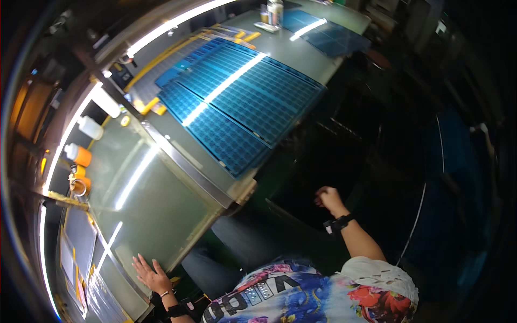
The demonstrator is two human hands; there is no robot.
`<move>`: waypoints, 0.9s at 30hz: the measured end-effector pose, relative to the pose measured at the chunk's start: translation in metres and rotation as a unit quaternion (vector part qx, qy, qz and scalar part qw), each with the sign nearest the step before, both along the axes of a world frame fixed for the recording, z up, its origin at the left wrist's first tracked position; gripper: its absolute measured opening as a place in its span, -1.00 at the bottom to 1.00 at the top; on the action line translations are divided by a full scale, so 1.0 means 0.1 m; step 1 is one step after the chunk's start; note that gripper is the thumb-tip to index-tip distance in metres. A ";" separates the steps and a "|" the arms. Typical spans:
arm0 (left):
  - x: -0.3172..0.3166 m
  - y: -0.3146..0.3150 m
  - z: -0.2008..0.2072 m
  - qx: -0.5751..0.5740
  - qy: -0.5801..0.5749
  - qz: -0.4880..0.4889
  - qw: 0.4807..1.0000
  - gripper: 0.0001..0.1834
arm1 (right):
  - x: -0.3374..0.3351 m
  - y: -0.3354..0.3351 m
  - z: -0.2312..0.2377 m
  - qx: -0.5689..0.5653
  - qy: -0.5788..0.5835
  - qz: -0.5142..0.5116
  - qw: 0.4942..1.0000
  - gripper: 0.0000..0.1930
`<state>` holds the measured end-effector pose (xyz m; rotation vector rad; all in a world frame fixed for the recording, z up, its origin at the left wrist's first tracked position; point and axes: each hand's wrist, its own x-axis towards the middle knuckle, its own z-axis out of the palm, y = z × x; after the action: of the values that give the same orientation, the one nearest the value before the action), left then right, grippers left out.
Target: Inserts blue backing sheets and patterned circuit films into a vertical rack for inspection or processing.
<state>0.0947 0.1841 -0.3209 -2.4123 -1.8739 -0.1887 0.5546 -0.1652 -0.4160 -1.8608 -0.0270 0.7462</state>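
Observation:
My left hand [152, 275] lies with its fingers spread on the near edge of the grey-green glass-like tabletop [161, 199], holding nothing. Off to the right, away from the table, my right hand [329, 200] hangs in front of a dark area. Its fingers are curled in loosely, and no object shows in them. A dark band with a small box circles each wrist. Beyond the bare tabletop, large blue panels [242, 99] with a fine grid pattern lie flat, out of reach of both hands.
White and orange bottles [81, 154] and a tape roll [79, 187] line the table's left side. A metal strip [186, 164] divides the tabletop. Farther back lie another blue sheet [323, 33], yellow-edged pieces [156, 106] and a container [275, 13]. Bright tube lights reflect off the surfaces.

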 end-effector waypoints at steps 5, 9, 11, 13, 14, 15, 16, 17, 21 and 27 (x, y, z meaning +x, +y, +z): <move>-0.10 0.05 -0.05 0.012 0.019 0.006 1.000 -0.42 | -0.96 -0.09 -0.75 -0.115 -0.028 0.344 0.931 -0.82; -0.05 0.04 -0.06 0.013 0.003 -0.014 1.000 -0.42 | -1.33 0.00 -0.94 -0.132 0.001 0.353 0.926 -0.80; -0.07 0.04 -0.07 0.012 0.005 -0.033 0.999 -0.41 | -1.23 0.13 -0.77 -0.093 0.058 0.329 0.938 -0.81; -0.12 0.04 -0.08 0.008 0.008 -0.027 1.000 -0.41 | -1.16 0.14 -0.72 -0.044 0.127 0.254 0.958 -0.82; -0.13 0.04 -0.08 0.011 0.007 -0.014 1.000 -0.41 | -1.12 0.16 -0.75 -0.030 0.139 0.211 0.967 -0.82; -0.14 0.04 -0.08 0.007 0.010 -0.023 1.000 -0.41 | -1.11 0.17 -0.62 -0.040 0.088 0.185 0.978 -0.83; -0.14 0.04 -0.06 0.007 0.008 -0.016 1.000 -0.41 | -1.17 0.09 -0.56 -0.042 0.091 0.175 0.979 -0.83; -0.14 0.05 -0.05 0.008 0.006 -0.008 1.000 -0.40 | -1.22 0.02 -0.49 -0.085 0.002 0.205 0.975 -0.82; -0.13 0.08 -0.08 0.014 0.012 -0.016 1.000 -0.40 | -1.60 -0.50 -0.74 -0.198 -0.095 0.257 0.941 -0.75; -0.16 0.09 -0.12 0.021 0.025 -0.020 0.999 -0.40 | -2.02 -1.21 -1.04 -0.315 0.005 0.329 0.890 -0.70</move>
<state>0.0792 0.1927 -0.3330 -2.4062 -1.7841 -0.1675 0.3524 -0.2858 -0.5196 -2.5008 -0.4827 1.3480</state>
